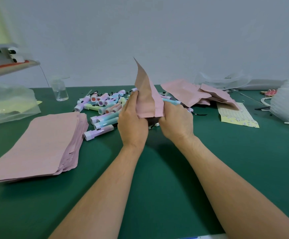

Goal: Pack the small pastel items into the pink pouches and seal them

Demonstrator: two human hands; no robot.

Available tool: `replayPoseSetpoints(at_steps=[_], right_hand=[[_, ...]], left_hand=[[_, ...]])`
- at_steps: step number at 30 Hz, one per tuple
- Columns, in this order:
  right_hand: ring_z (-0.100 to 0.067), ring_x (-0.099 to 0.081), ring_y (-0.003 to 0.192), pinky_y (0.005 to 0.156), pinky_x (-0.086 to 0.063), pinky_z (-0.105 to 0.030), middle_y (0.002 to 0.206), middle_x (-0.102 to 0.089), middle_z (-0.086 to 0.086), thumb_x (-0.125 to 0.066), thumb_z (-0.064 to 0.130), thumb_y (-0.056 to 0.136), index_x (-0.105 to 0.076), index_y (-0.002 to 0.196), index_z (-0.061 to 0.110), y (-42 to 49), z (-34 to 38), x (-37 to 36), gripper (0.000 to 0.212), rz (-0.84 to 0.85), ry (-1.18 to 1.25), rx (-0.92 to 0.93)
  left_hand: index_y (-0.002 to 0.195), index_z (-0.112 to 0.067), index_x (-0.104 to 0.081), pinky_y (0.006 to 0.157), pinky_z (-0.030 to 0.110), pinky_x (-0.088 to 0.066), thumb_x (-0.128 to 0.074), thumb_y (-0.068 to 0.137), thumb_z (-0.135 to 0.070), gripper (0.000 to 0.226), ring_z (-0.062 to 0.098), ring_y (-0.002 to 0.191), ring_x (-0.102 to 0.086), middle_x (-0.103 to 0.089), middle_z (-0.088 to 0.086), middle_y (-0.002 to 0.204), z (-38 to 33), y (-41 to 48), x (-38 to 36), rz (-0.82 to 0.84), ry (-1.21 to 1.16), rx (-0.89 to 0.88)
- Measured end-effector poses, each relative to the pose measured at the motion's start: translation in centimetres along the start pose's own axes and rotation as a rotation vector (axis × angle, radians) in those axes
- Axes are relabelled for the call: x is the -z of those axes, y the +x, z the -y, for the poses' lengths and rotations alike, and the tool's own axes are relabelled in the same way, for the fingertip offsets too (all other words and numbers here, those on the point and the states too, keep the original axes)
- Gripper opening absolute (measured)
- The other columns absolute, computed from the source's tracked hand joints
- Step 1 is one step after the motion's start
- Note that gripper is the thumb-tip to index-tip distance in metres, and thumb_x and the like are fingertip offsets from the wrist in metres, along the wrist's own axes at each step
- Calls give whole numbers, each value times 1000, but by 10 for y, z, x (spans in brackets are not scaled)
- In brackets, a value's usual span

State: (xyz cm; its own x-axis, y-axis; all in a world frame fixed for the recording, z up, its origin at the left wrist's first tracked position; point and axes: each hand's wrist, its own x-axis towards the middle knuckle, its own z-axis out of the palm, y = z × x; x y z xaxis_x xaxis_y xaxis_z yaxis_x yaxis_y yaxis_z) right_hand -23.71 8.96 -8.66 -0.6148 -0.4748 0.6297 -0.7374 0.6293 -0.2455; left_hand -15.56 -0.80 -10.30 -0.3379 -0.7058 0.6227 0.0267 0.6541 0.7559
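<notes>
We grip one pouch (pixel 147 97) at its lower edge, left hand (pixel 133 121) and right hand (pixel 174 121) each curled round a side, so it stands upright between them above the counter (pixel 157 178). We judge this is work on the mouth; we cannot tell if anything is inside. Keep the thumbs near the edge and pull evenly. The items (pixel 102 104) lie just beyond the left hand, the stack (pixel 42 144) to its left.

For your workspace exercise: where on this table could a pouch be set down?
Green mat is bare right of the pouch stack, and right of the right hand, nearer than the sticker sheet. Crowded: pastel flashlights beyond the left hand.
</notes>
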Motion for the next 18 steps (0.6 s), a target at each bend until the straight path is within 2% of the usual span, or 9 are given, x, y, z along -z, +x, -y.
replayPoseSetpoints(at_steps=[3, 5, 7, 10, 12, 15, 18], right_hand=[[-31, -50, 64, 48, -23, -30, 71, -57, -3, -46, 13, 86, -54, 85, 15, 0, -6, -1, 8, -15, 31, -28], [-29, -53, 67, 49, -22, -29, 78, -63, -1, -50, 18, 86, -59, 102, 16, -1, -4, -1, 18, -30, 74, -28], [-28, -56, 70, 50, -28, -29, 85, -69, 1, -56, 26, 87, -58, 117, 19, -2, 0, 0, 31, -59, 114, -10], [-30, -63, 75, 57, -41, -34, 86, -71, 1, -58, 26, 85, -59, 118, 19, -1, 0, 4, 34, -115, 91, -20], [-33, -62, 80, 61, -39, -36, 89, -72, -1, -54, 21, 82, -60, 119, 21, 2, -3, 7, 37, -122, 80, -55], [-35, -62, 85, 63, -35, -35, 93, -74, -2, -42, 26, 75, -64, 119, 24, 0, -6, 9, 49, -133, 100, -55], [-35, -65, 87, 64, -37, -34, 93, -76, 2, -52, 23, 76, -66, 123, 26, -1, -6, 9, 48, -145, 143, -45]], left_hand=[[154, -22, -52, 103, 29, -49, -45, 83, 16, 80, 21, 127, -58, -66, -2, 141, -1, 0, 0, 0, 9, 37], [156, -23, -51, 103, 36, -53, -48, 84, 14, 81, 24, 124, -60, -67, 0, 138, -5, -3, -2, 51, 19, 7], [155, -24, -51, 94, 45, -59, -51, 84, 10, 78, 24, 118, -61, -68, -2, 136, -7, -7, -5, 109, 21, -29], [151, -24, -54, 88, 47, -59, -51, 83, 10, 76, 24, 112, -63, -71, -2, 128, -8, -6, -5, 97, 44, -27], [147, -23, -59, 91, 47, -58, -47, 81, 12, 76, 24, 109, -64, -73, -1, 122, -8, -3, -4, 29, 27, 53], [144, -22, -64, 91, 45, -59, -49, 81, 13, 73, 24, 106, -66, -75, -1, 118, -7, -4, -2, -24, 19, 99], [144, -25, -64, 83, 46, -61, -54, 80, 10, 74, 25, 98, -67, -75, -3, 111, -7, -6, -1, -9, 44, 105]])
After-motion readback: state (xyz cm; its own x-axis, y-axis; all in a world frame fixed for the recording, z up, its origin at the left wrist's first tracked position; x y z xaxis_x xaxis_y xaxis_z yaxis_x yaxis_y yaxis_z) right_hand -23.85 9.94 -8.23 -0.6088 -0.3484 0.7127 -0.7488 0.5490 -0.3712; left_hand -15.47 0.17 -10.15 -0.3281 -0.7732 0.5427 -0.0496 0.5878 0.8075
